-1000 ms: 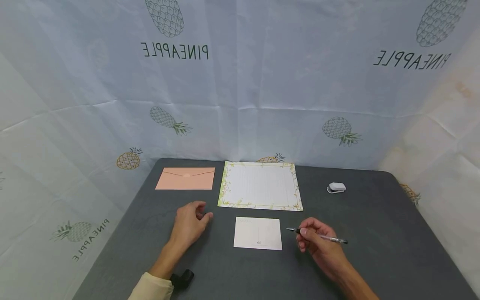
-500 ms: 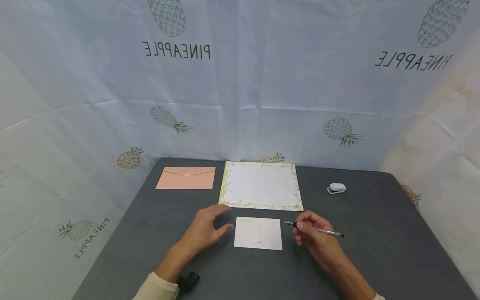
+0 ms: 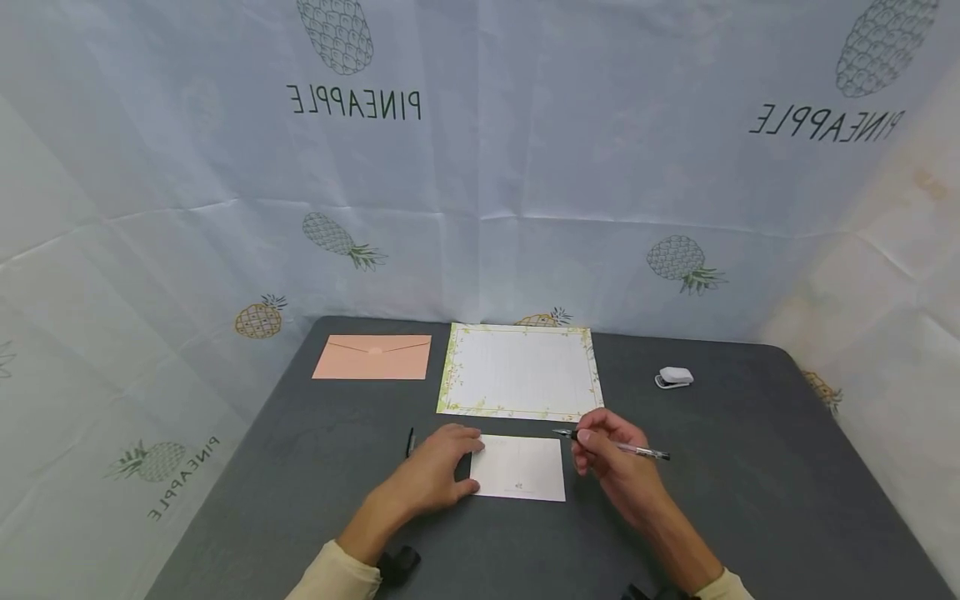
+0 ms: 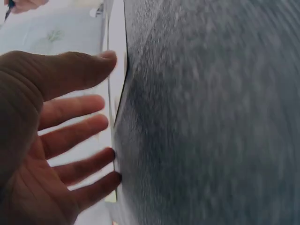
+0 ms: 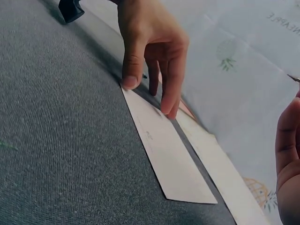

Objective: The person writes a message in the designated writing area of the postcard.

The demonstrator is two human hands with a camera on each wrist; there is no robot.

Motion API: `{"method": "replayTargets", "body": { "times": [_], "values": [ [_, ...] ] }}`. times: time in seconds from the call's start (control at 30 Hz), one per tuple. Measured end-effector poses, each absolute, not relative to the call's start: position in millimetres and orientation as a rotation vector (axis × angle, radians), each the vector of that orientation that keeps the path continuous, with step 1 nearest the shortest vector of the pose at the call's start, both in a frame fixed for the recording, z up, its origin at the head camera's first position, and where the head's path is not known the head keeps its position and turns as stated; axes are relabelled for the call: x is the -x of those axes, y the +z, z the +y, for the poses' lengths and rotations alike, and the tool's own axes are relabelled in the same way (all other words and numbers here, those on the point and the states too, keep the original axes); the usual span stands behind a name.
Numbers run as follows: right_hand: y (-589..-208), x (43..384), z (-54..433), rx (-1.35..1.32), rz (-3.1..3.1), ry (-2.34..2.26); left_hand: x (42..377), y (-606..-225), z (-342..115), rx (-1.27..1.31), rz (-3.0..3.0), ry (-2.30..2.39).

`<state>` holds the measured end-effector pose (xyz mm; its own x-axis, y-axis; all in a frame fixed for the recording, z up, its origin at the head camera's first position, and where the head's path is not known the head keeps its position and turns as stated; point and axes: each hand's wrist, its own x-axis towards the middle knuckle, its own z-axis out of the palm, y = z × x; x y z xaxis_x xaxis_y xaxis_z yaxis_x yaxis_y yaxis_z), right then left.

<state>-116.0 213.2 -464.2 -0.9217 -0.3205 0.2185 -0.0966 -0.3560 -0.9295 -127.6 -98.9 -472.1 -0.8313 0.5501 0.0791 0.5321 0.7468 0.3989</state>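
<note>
A small white card [image 3: 525, 468] with a thin printed centre line lies flat on the dark table. My left hand [image 3: 431, 473] is spread over its left end, fingertips and thumb right at the edge; the right wrist view shows that hand [image 5: 154, 40] reaching down to the card [image 5: 161, 150]. To the right of the card, my right hand [image 3: 618, 462] pinches a pen [image 3: 643, 451] with a clear barrel, its tip pointing left above the card's upper right corner. A thin black piece, like a pen cap [image 3: 410, 442], shows just behind my left hand.
Behind the card lies a larger sheet of lined paper [image 3: 525, 367] with a leafy yellow-green border. A salmon envelope [image 3: 372, 358] is at the back left, a small white stapler [image 3: 675, 377] at the back right. A pineapple-print curtain [image 3: 480, 167] hangs behind the table.
My left hand has moved right to the card's left edge, uncovering the black piece behind it. My right hand has shifted left and slightly away from me with the pen.
</note>
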Motion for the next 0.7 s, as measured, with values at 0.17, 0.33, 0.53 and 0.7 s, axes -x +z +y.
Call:
{"method": "replayTargets", "body": {
  "times": [0.17,0.33,0.53,0.7],
  "values": [
    [-471,123,207,0.566,1.861,-2.355,126,-474,-89,-0.872,2.913,0.583],
    [-479,132,201,0.605,2.011,-2.282,125,-475,-77,-0.841,2.933,0.545],
    [-486,143,187,0.577,2.116,-2.244,125,-474,-63,-0.807,2.938,0.512],
    [-491,150,175,0.520,2.170,-2.223,125,-474,-55,-0.782,2.937,0.538]
  ]
}}
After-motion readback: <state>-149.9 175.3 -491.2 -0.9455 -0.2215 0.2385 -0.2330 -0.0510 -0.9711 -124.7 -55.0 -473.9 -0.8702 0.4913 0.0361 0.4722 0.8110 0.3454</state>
